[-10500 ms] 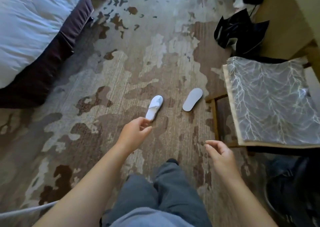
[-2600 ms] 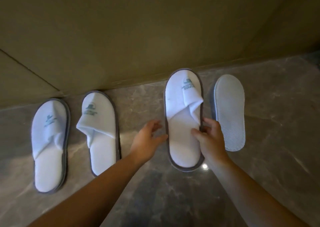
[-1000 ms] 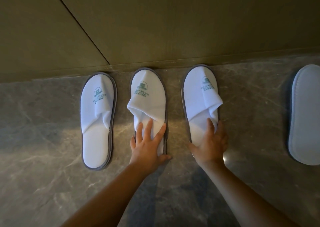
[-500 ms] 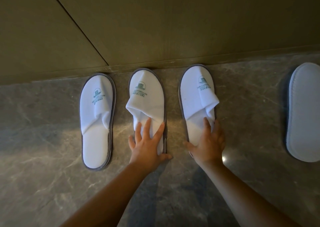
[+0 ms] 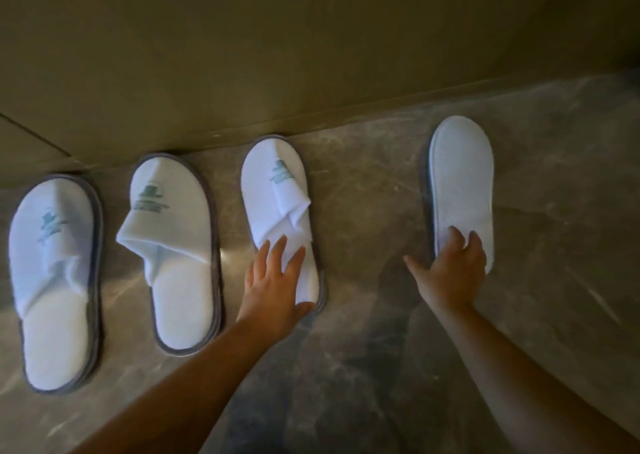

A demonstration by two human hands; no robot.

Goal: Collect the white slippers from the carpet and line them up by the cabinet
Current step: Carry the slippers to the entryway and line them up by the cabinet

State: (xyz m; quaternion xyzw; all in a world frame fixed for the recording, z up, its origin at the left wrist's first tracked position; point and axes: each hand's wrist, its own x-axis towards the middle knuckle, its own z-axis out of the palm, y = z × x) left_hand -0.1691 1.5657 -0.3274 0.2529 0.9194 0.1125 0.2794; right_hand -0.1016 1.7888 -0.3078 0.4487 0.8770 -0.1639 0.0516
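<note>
along the cabinet base on the marble floor lie three upright white slippers, the third slipper under the flat, spread left hand, while the right hand rests open-fingered on an overturned slipper well apart.

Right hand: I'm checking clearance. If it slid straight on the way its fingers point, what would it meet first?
The right hand already rests on the upturned slipper; beyond its toe, probably the cabinet base.
</note>
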